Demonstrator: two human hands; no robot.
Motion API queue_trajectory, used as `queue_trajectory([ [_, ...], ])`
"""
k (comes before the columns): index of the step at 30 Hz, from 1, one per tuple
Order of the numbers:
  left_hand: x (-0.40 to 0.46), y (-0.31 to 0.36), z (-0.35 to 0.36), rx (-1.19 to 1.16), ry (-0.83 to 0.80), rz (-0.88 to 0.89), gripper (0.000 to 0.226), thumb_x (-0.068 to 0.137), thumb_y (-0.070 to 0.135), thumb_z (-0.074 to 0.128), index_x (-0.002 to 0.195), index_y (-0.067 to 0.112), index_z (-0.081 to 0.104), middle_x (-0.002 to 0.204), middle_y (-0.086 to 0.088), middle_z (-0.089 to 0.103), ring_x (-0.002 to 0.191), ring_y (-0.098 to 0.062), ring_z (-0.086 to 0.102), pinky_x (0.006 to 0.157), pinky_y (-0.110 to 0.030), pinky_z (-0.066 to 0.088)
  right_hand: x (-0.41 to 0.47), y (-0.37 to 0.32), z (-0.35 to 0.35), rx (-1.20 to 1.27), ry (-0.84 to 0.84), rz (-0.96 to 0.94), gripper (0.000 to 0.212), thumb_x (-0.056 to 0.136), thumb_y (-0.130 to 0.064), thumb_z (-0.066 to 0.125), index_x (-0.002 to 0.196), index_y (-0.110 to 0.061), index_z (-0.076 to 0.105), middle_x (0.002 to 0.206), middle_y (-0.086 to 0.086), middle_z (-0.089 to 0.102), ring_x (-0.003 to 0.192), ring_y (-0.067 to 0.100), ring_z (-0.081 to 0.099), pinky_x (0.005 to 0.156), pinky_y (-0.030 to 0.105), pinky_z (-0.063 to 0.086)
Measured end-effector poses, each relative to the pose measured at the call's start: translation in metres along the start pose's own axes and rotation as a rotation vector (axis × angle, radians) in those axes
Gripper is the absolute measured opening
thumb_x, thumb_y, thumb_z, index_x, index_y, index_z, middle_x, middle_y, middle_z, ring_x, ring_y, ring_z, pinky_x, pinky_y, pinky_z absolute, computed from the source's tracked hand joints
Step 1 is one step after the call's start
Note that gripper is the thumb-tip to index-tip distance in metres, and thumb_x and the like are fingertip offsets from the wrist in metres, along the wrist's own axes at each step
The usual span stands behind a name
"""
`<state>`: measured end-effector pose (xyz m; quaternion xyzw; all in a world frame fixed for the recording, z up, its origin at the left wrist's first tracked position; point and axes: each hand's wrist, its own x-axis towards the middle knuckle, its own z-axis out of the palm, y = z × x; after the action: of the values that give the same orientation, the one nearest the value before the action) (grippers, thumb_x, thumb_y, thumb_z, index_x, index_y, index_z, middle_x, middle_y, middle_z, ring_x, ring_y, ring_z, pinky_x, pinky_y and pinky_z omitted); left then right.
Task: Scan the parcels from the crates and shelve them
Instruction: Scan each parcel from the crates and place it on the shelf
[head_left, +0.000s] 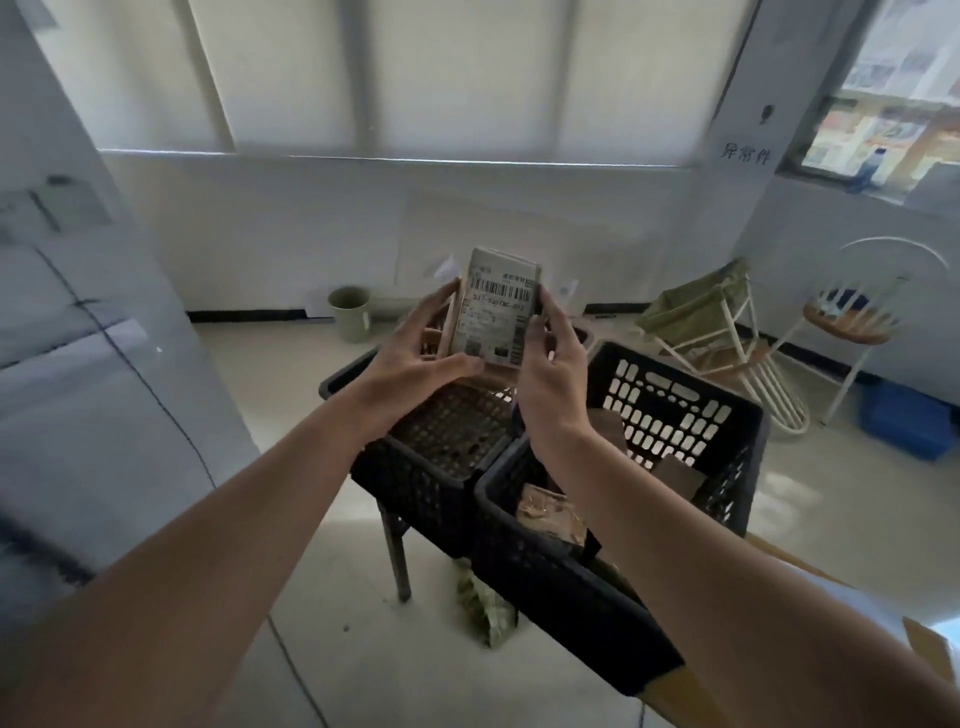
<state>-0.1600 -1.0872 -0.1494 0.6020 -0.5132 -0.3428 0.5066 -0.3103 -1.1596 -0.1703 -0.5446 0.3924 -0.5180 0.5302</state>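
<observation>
Holding one parcel (496, 309) upright above the crates, label w/ barcode facing the camera; left hand (415, 358) cupping its left edge and bottom corner, fingers (441, 304) spread along the side, thumb under; right hand (550, 374) pressing the right edge, thumb on the label side. Both grips closed on the parcel, neither slack. Looks like a brown box beneath the white label, partly hidden by the left fingers.

Below: left crate (431, 467) showing bare mesh bottom where visible, so prob. emptied or nearly; far part hidden behind hands. Right crate (675, 415) w/ at least three brown parcels (550, 512) inside, touching its walls and each other. Crates side by side, touching, on a low stand, one leg (397, 551) visible. Crumpled green wrapper (483, 608) on floor beneath.

Progress, as a guess: mid-task, approx. one crate cleared, other not yet. No scanner in view, no shelf clearly in view, so can't tell whether this parcel is scanned. Left to do: scan/shelve this one, then the remaining parcels in the right crate
</observation>
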Motion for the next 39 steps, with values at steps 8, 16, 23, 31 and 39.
queue_trajectory([
  [8,-0.062,-0.006,-0.065,0.009,0.364,0.068,0.047,0.093,0.033,0.076,0.137,0.033,0.059,0.135,0.004,0.065,0.128,-0.015,0.062,0.097,-0.05,0.061,-0.041,0.001,0.072,0.073,-0.249,0.015,0.038,0.11,-0.037,0.054,0.138,-0.062,0.059,0.142,0.011,0.053,0.123,0.026,0.066,0.094,0.049,0.064],
  [16,-0.157,-0.015,-0.095,0.16,0.733,0.013,0.038,0.099,0.027,0.073,0.135,0.027,0.061,0.132,0.008,0.069,0.119,-0.005,0.066,0.098,-0.037,0.061,-0.102,0.003,0.121,0.106,-0.576,0.002,0.041,0.111,-0.031,0.053,0.149,-0.044,0.059,0.133,0.002,0.047,0.12,0.018,0.063,0.094,0.039,0.064],
  [23,-0.263,-0.02,-0.11,0.242,1.017,0.003,0.056,0.098,0.018,0.074,0.148,0.032,0.055,0.142,0.01,0.062,0.114,-0.005,0.07,0.089,-0.029,0.062,-0.18,-0.001,0.161,0.081,-0.842,0.024,0.045,0.111,-0.027,0.054,0.151,-0.047,0.055,0.124,-0.008,0.045,0.116,0.01,0.058,0.094,0.036,0.064],
  [31,-0.406,-0.015,-0.171,0.454,1.228,-0.003,0.062,0.099,0.025,0.073,0.154,0.032,0.048,0.148,0.01,0.054,0.133,-0.016,0.059,0.096,-0.04,0.062,-0.305,-0.023,0.24,0.111,-1.088,-0.014,0.047,0.112,-0.025,0.053,0.154,-0.045,0.052,0.123,-0.006,0.045,0.115,0.01,0.058,0.095,0.031,0.062],
  [39,-0.568,-0.025,-0.267,0.548,1.323,0.011,0.062,0.099,0.017,0.074,0.155,0.02,0.048,0.147,0.003,0.056,0.13,-0.005,0.06,0.094,-0.031,0.062,-0.469,-0.033,0.342,0.121,-1.189,-0.044,0.045,0.111,-0.031,0.054,0.149,-0.055,0.053,0.129,-0.006,0.048,0.118,0.013,0.06,0.094,0.035,0.064],
])
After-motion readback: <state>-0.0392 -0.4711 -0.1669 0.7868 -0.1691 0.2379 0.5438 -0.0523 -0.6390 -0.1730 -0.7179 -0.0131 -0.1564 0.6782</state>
